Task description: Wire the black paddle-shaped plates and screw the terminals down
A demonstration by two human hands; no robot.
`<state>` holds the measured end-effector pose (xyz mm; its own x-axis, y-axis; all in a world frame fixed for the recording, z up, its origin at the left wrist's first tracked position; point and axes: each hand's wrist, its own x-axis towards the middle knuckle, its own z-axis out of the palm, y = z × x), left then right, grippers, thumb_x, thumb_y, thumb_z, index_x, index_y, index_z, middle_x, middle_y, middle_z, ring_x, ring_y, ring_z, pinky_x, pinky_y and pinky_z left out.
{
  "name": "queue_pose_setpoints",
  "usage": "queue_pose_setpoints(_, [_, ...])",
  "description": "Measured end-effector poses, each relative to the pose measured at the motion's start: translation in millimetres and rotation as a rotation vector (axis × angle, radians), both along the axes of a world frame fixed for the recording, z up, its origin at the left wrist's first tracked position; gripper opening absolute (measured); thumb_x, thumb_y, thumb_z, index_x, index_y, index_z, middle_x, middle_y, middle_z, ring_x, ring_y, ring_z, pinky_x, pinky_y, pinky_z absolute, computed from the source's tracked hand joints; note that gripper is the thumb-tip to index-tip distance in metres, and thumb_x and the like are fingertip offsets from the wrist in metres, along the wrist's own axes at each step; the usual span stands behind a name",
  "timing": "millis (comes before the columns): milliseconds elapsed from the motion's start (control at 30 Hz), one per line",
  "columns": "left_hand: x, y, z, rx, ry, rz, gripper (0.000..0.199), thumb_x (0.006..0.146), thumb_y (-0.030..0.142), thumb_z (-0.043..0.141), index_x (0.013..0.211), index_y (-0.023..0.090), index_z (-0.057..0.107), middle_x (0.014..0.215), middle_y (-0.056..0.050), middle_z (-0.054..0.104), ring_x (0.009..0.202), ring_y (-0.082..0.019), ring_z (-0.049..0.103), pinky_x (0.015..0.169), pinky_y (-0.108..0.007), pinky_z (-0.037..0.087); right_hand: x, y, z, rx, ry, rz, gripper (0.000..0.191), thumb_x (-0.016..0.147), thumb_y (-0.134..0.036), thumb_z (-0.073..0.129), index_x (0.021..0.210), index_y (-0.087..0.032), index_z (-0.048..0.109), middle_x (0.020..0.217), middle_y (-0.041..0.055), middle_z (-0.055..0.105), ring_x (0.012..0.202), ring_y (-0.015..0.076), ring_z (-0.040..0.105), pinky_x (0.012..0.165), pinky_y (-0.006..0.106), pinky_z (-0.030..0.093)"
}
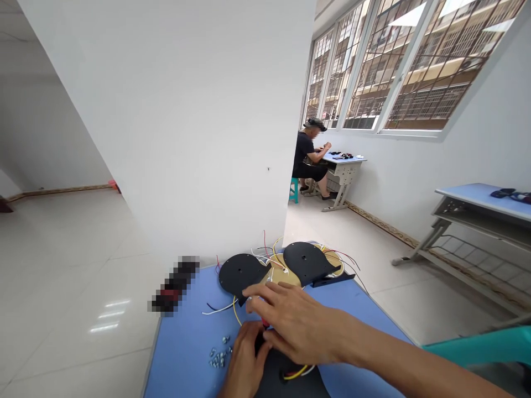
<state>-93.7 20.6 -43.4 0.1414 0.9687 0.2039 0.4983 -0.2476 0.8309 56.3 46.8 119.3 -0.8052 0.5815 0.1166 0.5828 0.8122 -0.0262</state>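
A black plate-like housing (276,375) lies at the front of the blue table, with yellow, white and red wires (296,373) coming out of a hole in it. My right hand (290,318) is closed around a mostly hidden red screwdriver (265,321) above the housing's far edge. Just below it, my left hand (245,354) pinches at that edge, fingertips together; what lies between them is hidden. Small silver screws (218,359) are heaped left of my left hand. Two similar black housings (240,275) (306,262) with loose wires lie farther back.
The blue table (178,348) stands against a white wall (199,138). At its left edge is a blurred dark object (174,287). A teal stool (477,345) is at right, near another desk (477,193). A person (309,152) sits at a far desk by the windows.
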Motion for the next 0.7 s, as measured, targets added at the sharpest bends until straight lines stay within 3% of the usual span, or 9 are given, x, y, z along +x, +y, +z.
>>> queue_pose_setpoints(67, [0.0, 0.1, -0.6, -0.011, 0.016, 0.022, 0.023, 0.08, 0.021, 0.051, 0.097, 0.019, 0.066, 0.1, -0.011, 0.071, 0.099, -0.026, 0.066, 0.089, -0.043, 0.052, 0.6, 0.6, -1.1, 0.014, -0.052, -0.023, 0.011, 0.091, -0.024, 0.053, 0.099, -0.017, 0.056, 0.089, 0.0074, 0.069, 0.077, 0.0216, 0.063, 0.072, 0.034, 0.041])
queue_pose_setpoints(133, [0.0, 0.1, -1.6, -0.002, 0.023, 0.022, 0.024, 0.082, 0.022, 0.05, 0.099, 0.018, 0.066, 0.1, -0.012, 0.07, 0.099, -0.026, 0.066, 0.089, -0.043, 0.052, 1.2, 0.5, -1.8, 0.015, -0.044, -0.098, 0.019, 0.091, -0.035, 0.055, 0.093, -0.016, 0.057, 0.08, 0.0066, 0.068, 0.07, 0.022, 0.062, 0.07, 0.035, 0.041])
queue_pose_setpoints(200, [0.2, -0.1, -2.3, 0.016, 0.023, -0.007, 0.021, 0.085, 0.023, 0.048, 0.095, 0.018, 0.066, 0.097, -0.01, 0.07, 0.096, -0.025, 0.067, 0.086, -0.041, 0.053, 2.1, -0.5, -1.9, -0.005, 0.025, -0.061, 0.024, 0.089, -0.037, 0.057, 0.101, -0.016, 0.056, 0.092, 0.0085, 0.068, 0.081, 0.0236, 0.063, 0.074, 0.035, 0.042])
queue_pose_setpoints(267, [0.5, -0.6, -2.3, 0.02, 0.036, -0.018, 0.019, 0.084, 0.02, 0.048, 0.092, 0.02, 0.066, 0.096, -0.009, 0.07, 0.096, -0.024, 0.067, 0.087, -0.04, 0.053, 2.6, -1.6, -2.1, -0.015, 0.024, -0.012, 0.017, 0.09, -0.026, 0.054, 0.105, -0.017, 0.055, 0.098, 0.0085, 0.067, 0.085, 0.0224, 0.063, 0.075, 0.033, 0.042])
queue_pose_setpoints(367, [0.6, -1.3, -2.4, 0.024, 0.059, 0.014, 0.021, 0.08, 0.014, 0.051, 0.093, 0.02, 0.066, 0.099, -0.009, 0.071, 0.098, -0.025, 0.067, 0.088, -0.041, 0.053, 2.2, -2.2, -3.0, -0.003, -0.068, -0.089, 0.014, 0.094, -0.026, 0.049, 0.094, -0.015, 0.057, 0.079, 0.0066, 0.068, 0.068, 0.0217, 0.062, 0.069, 0.035, 0.041])
queue_pose_setpoints(433, [0.2, -1.2, -2.5, 0.052, 0.051, 0.008, 0.02, 0.083, 0.018, 0.05, 0.094, 0.02, 0.066, 0.097, -0.009, 0.071, 0.095, -0.024, 0.067, 0.085, -0.04, 0.054, 1.9, -2.1, -3.6, 0.001, -0.012, -0.12, 0.02, 0.093, -0.035, 0.054, 0.097, -0.016, 0.057, 0.083, 0.0073, 0.069, 0.073, 0.0234, 0.063, 0.072, 0.036, 0.042])
queue_pose_setpoints(500, [-0.1, -0.6, -2.5, 0.076, 0.045, -0.016, 0.019, 0.085, 0.02, 0.049, 0.092, 0.02, 0.066, 0.095, -0.009, 0.071, 0.094, -0.024, 0.068, 0.084, -0.039, 0.055, 1.8, -1.8, -4.5, -0.003, 0.054, -0.033, 0.019, 0.089, -0.03, 0.057, 0.103, -0.018, 0.055, 0.093, 0.0066, 0.069, 0.083, 0.0228, 0.064, 0.076, 0.034, 0.042])
queue_pose_setpoints(600, [-0.3, 0.1, -3.0, 0.057, 0.059, 0.006, 0.021, 0.078, 0.014, 0.051, 0.091, 0.021, 0.066, 0.096, -0.008, 0.072, 0.097, -0.024, 0.067, 0.086, -0.04, 0.055, 1.3, -1.6, -6.3, 0.027, -0.017, -0.023, 0.008, 0.091, -0.021, 0.052, 0.097, -0.017, 0.056, 0.081, 0.0054, 0.07, 0.07, 0.02, 0.064, 0.072, 0.033, 0.04])
queue_pose_setpoints(700, [-0.4, 0.3, -4.5, 0.066, 0.049, 0.013, 0.019, 0.081, 0.017, 0.05, 0.091, 0.02, 0.066, 0.094, -0.009, 0.071, 0.093, -0.024, 0.068, 0.084, -0.04, 0.056, 2.3, -2.9, -7.0, 0.026, 0.009, -0.117, 0.019, 0.091, -0.034, 0.057, 0.096, -0.015, 0.057, 0.079, 0.0063, 0.07, 0.069, 0.0218, 0.065, 0.072, 0.035, 0.04])
